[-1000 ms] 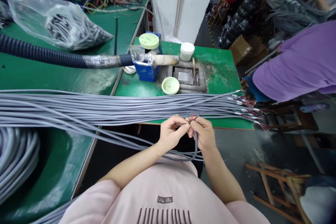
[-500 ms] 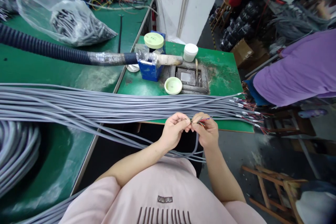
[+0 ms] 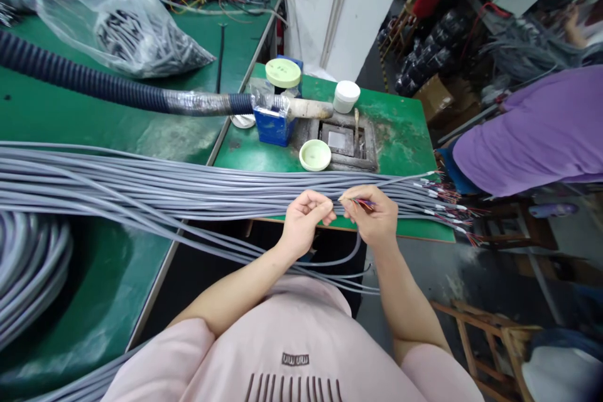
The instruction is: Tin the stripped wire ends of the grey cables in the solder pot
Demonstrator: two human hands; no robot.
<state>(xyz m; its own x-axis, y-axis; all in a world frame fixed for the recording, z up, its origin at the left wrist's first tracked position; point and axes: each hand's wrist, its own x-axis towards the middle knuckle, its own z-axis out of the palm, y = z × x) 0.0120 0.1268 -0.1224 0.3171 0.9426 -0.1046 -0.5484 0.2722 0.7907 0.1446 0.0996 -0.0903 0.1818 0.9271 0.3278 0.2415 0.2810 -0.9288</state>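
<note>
Now that the 2 hands have pulled a little apart, the right hand [image 3: 372, 217] alone pinches the red and blue wire ends [image 3: 362, 203] between thumb and fingers, while the left hand [image 3: 305, 224] sits curled, fingers clenched on nothing I can make out. Just behind lies the grey cable bundle [image 3: 141, 191], then the green workbench [image 3: 405, 138] and a white tub [image 3: 346, 96]

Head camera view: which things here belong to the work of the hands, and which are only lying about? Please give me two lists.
In the work:
left hand
right hand, pinching coloured wire ends
grey cable
grey cable bundle

Lying about:
black corrugated hose
clear plastic bag
white jar
green lid
</note>
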